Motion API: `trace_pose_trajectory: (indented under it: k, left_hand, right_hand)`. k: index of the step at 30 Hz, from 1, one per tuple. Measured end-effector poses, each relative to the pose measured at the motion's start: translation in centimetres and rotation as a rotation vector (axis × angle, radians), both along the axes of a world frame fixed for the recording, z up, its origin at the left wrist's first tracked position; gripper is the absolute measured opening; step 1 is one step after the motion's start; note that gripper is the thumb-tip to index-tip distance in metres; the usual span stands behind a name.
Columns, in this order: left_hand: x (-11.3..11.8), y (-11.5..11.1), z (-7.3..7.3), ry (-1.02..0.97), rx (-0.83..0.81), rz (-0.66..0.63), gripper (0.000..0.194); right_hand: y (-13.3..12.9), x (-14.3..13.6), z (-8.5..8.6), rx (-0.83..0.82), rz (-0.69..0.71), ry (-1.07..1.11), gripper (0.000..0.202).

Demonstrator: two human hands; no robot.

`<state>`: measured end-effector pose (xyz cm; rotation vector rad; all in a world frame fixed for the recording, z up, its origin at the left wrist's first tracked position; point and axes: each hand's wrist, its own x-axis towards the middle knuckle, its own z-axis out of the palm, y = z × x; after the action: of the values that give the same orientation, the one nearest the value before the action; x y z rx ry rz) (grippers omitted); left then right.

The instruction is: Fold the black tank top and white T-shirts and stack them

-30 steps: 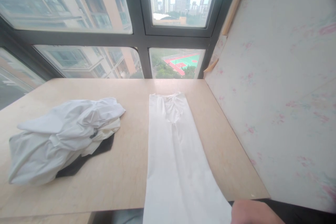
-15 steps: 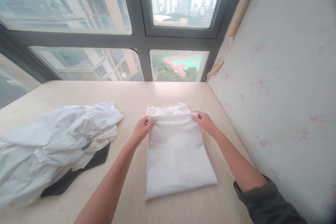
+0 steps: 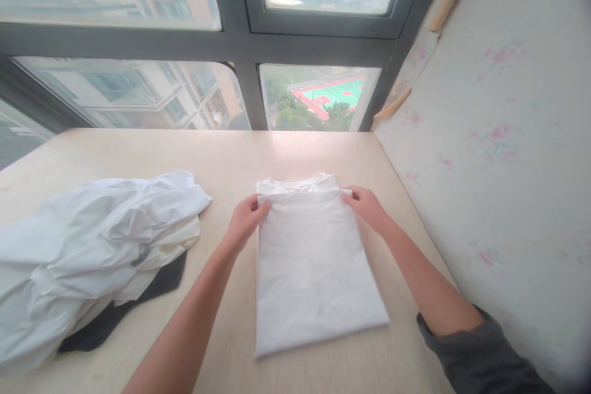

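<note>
We have a white shirt (image 3: 318,265) lying flat on the pale wooden table (image 3: 221,332). If we draw a clock around the shirt, the window (image 3: 323,95) is at twelve and the flowery wall (image 3: 489,184) is at three. The shirt's long way runs from twelve to six. Its neck points to twelve. Its wide folded end is at six, and that edge slopes, so the corner near five is farther from us than the corner near seven.

The shirt is folded so the top layer stops just short of the neck. It looks plain and mostly smooth, with some soft wrinkles. The bit of neck that peeks out is more crumpled.

Our left hand (image 3: 244,221) pinches the top layer's corner at ten o'clock, and our right hand (image 3: 369,206) pinches the other corner at one. Both are nearly closed, with just cloth between thumb and fingers. Well apart, at nine o'clock, is a messy pile of white clothes (image 3: 106,240), with a black cloth (image 3: 161,286) poking out underneath.
</note>
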<state>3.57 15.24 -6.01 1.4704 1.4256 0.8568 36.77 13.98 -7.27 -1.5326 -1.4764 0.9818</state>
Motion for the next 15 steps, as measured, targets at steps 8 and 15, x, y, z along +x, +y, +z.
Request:
trace_pose_trajectory:
  k: [8,15]
  left_hand:
    - [0.5,1.4,-1.5,0.241,0.038,0.081,0.024]
    - [0.4,6.3,-3.3,0.389,0.107,0.140,0.017]
  right_hand:
    - [2.2,-1.2,-1.3,-0.085,0.008,-0.211,0.024]
    - [6.7,-2.3,-3.0,-0.062,-0.083,-0.321,0.018]
